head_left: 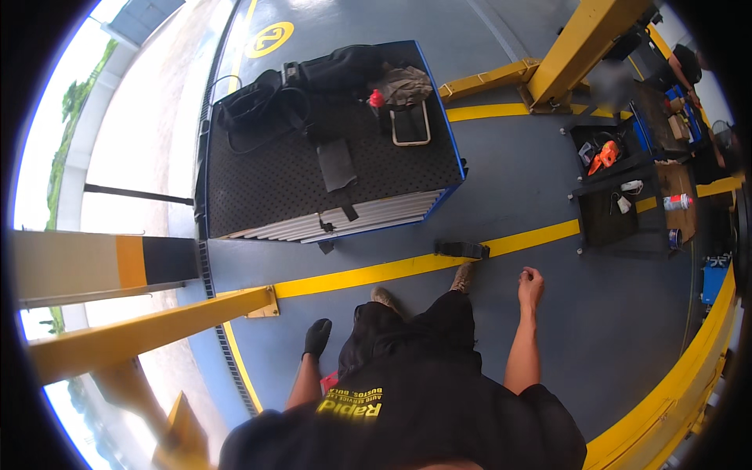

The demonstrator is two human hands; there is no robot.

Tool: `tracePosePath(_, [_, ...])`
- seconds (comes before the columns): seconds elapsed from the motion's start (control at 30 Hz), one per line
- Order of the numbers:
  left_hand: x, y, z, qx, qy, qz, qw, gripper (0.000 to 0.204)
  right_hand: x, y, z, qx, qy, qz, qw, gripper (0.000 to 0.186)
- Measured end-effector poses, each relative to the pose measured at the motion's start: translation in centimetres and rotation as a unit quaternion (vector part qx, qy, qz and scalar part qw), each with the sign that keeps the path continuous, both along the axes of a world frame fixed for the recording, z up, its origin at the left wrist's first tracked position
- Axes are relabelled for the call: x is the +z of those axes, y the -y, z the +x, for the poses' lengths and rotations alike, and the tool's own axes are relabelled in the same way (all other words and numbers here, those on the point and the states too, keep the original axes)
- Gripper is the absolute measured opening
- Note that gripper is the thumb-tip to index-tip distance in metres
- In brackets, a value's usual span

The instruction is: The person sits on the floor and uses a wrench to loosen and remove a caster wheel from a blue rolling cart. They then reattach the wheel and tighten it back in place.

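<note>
On the floor (533, 176), over the yellow line (352, 277) off the cabinet's (262, 184) near right corner, a black block (460, 250) lies just beyond the right shoe (462, 276), ahead and left of the right hand (531, 287), its long axis running sideways. That hand is nearer; its fingers curl loosely around nothing visible, and whether the tips meet I cannot tell. The gloved left hand (317, 338) hangs farther off, its finger spacing unclear. The cabinet's top carries a black bag (337, 69) along the far edge and a cloth (405, 84) near the far right corner. The cart (611, 225) holds an orange item (604, 157) in its farther tray, white items (623, 204) in the nearer.
</note>
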State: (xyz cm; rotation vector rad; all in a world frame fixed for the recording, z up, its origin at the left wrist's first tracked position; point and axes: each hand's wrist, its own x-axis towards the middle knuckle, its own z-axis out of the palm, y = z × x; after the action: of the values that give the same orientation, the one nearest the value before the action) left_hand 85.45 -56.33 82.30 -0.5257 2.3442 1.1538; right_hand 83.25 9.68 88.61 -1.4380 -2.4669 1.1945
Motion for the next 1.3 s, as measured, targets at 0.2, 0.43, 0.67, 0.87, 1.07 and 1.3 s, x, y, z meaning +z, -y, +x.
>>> tracePosePath(0.2, [-0.5,8.5,4.5,0.267,0.003,0.113,0.957,0.026,8.7,11.6,-12.5,0.112,-0.193,0.115,0.968,0.02])
tracePosePath(0.43, [-3.4,14.3,9.8,0.069,-0.037,0.137,0.987,0.031,16.1,17.0,-22.4,0.135,-0.319,0.229,0.91,0.02])
tracePosePath(0.67, [-0.3,12.4,-0.6,0.416,-0.047,0.212,0.883,0.033,17.0,19.3,-29.8,0.144,-0.329,0.207,0.91,0.025])
tracePosePath(0.87, [11.3,6.6,-11.7,0.311,-0.343,-0.135,0.876,0.027,18.5,23.0,-34.3,0.171,-0.328,0.204,0.906,0.04])
tracePosePath(1.07, [18.5,4.9,-26.5,0.316,-0.471,-0.078,0.82,0.027,19.1,22.8,-39.6,0.134,-0.314,0.226,0.912,0.04])
tracePosePath(1.3, [22.6,3.4,-36.3,0.153,-0.572,-0.062,0.803,0.028,21.2,24.6,-39.0,0.101,-0.343,0.167,0.919,0.032])
